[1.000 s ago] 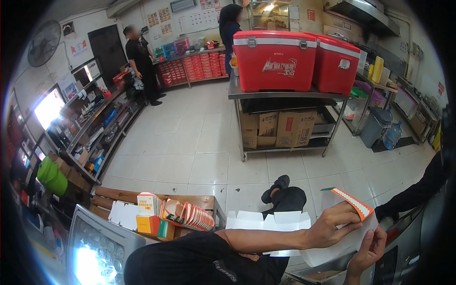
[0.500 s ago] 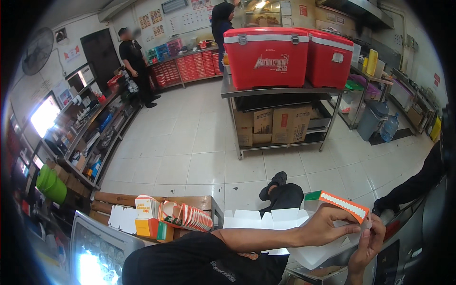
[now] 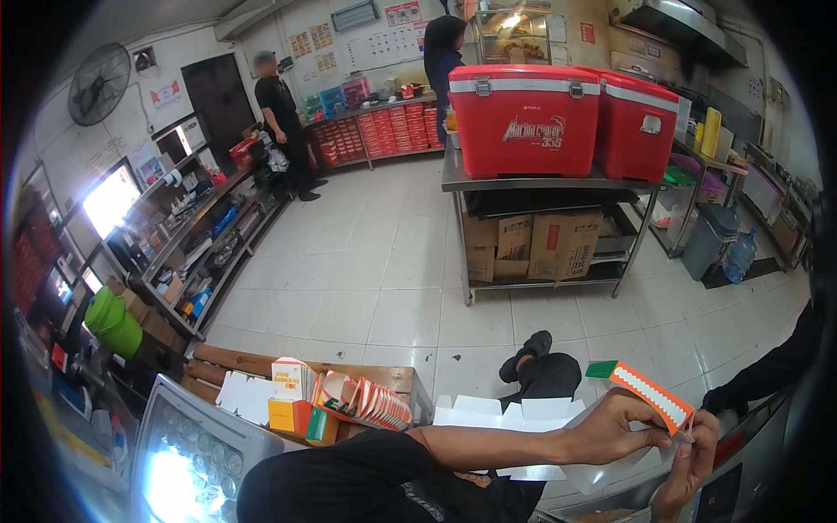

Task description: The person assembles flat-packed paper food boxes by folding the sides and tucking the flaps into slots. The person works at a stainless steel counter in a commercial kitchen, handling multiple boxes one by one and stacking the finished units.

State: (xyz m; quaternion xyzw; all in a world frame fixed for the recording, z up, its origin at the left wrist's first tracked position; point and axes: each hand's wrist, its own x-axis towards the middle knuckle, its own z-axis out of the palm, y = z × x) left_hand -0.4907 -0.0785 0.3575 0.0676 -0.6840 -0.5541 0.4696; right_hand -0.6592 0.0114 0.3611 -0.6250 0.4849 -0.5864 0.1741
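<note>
A paper food carton (image 3: 652, 395), orange with a white scalloped strip and a green end flap, is between my hands at the lower right. My left hand (image 3: 621, 427) reaches across from the left, its fingers closed on the carton's near edge. At the carton's right corner, my right hand (image 3: 690, 458) pinches the edge with thumb and fingers. White unprinted card (image 3: 484, 413) with flaps lies over my lap below the left forearm; whether it joins the held carton is hidden.
On a wooden bench (image 3: 388, 376) at left are a row of nested cartons (image 3: 366, 401) and an upright carton stack (image 3: 293, 383). Red coolers (image 3: 527, 122) top a steel table ahead. Another person's dark sleeve (image 3: 767, 362) is at right. Two people stand farther back.
The whole view has shifted, so the room appears farther right and lower. Both hands keep their grip on the carton, which looks slightly more tilted.
</note>
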